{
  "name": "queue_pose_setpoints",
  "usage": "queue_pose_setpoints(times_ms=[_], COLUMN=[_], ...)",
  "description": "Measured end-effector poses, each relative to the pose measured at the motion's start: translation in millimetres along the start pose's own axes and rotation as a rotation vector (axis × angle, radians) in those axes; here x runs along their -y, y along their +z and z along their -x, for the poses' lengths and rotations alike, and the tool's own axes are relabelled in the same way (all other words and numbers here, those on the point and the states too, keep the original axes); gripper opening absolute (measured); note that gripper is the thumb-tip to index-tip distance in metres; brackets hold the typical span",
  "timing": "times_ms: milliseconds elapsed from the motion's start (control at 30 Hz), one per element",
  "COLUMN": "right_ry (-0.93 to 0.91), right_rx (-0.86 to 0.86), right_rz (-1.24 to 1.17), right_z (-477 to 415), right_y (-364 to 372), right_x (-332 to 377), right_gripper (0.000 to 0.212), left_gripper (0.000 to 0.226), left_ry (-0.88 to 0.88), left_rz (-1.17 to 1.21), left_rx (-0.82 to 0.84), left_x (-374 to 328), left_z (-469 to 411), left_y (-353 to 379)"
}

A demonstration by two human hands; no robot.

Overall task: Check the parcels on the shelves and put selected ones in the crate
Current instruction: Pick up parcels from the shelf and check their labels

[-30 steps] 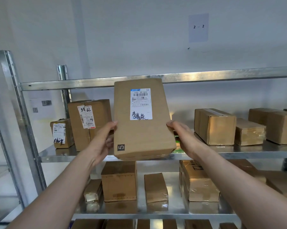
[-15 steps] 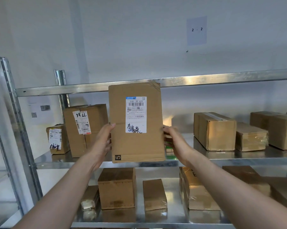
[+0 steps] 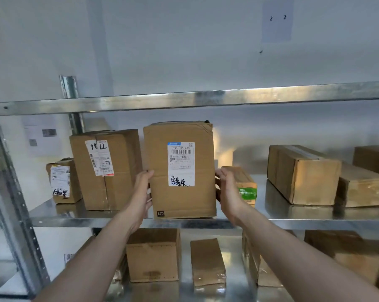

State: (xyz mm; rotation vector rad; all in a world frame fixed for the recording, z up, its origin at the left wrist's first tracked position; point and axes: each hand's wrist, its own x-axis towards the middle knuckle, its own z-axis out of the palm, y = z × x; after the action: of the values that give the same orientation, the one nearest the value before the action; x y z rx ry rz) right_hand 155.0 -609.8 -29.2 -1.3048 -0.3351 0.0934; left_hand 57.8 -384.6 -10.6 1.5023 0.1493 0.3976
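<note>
A tall brown cardboard parcel (image 3: 180,171) with a white shipping label and black handwriting stands upright on the middle metal shelf (image 3: 315,216). My left hand (image 3: 144,192) presses its left side and my right hand (image 3: 226,190) its right side, so both hold it. Its bottom edge rests at the shelf's front lip. No crate is in view.
Left of it stand a large labelled box (image 3: 105,168) and a small labelled box (image 3: 62,182). A small box with a green sticker (image 3: 243,184) lies behind my right hand. More boxes (image 3: 302,173) sit to the right and several on the lower shelf (image 3: 153,253).
The parcel went from held up in front of the upper rail down and back onto the middle shelf, where it now stands upright. Both hands stayed on its sides.
</note>
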Motion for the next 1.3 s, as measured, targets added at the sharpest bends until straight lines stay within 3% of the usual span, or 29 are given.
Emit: queue_pose_setpoints(times_ms=[67, 200, 367, 467, 567, 667, 767, 833, 867, 1000, 1167, 1233, 1300], right_ry=[-0.008, 0.001, 0.01, 0.032, 0.062, 0.057, 0.077, 0.065, 0.057, 0.038, -0.002, 0.033, 0.061], right_rx=[-0.048, -0.112, -0.133, -0.111, -0.097, -0.038, -0.017, 0.007, 0.038, 0.06, 0.085, 0.093, 0.064], right_rz=[-0.002, 0.015, 0.03, 0.052, 0.054, 0.154, 0.189, 0.192, 0.194, 0.21, 0.307, 0.363, 0.398], right_z=[-19.8, -51.5, -83.2, -92.8, -96.8, -86.8, -75.9, -66.1, -60.5, -36.4, -1.6, 10.3, 17.7], right_y=[6.3, 15.2, 25.6, 29.8, 25.9, 22.7, 18.5, 14.4, 9.9, -20.4, -73.5, -91.7, -103.5], right_x=[-8.1, -22.8, -41.5, -50.1, -55.4, -52.8, -40.2, -26.1, -18.4, 17.9, 58.3, 66.6, 70.9], right_gripper=[0.064, 0.069, 0.064, 0.062, 0.06, 0.063, 0.099, 0.105, 0.106, 0.086, 0.101, 0.101, 0.085], left_gripper=[0.089, 0.067, 0.058, 0.067, 0.048, 0.059, 0.076, 0.098, 0.098, 0.083, 0.06, 0.063, 0.08], left_ry=[-0.004, -0.011, -0.071, -0.064, -0.033, -0.052, -0.163, -0.211, -0.219, -0.217, -0.138, -0.144, -0.149], left_rz=[0.026, 0.025, -0.022, -0.034, -0.058, -0.127, -0.221, -0.251, -0.242, -0.164, -0.104, -0.143, -0.179], left_rx=[0.006, 0.072, 0.073, 0.068, 0.076, 0.01, -0.103, -0.066, -0.05, -0.003, 0.078, 0.117, 0.156], left_x=[2.9, 10.8, 27.3, 35.6, 42.3, 47.3, 46.7, 41.0, 36.5, 6.9, -12.4, -12.9, -9.9], left_z=[-25.9, -67.6, -100.5, -109.5, -112.6, -105.3, -84.6, -71.8, -64.1, -25.3, -0.9, 3.6, 4.8], left_y=[-1.6, -5.5, -15.7, -19.2, -18.7, -12.8, -3.7, 4.9, 11.7, 54.4, 113.5, 135.3, 152.0])
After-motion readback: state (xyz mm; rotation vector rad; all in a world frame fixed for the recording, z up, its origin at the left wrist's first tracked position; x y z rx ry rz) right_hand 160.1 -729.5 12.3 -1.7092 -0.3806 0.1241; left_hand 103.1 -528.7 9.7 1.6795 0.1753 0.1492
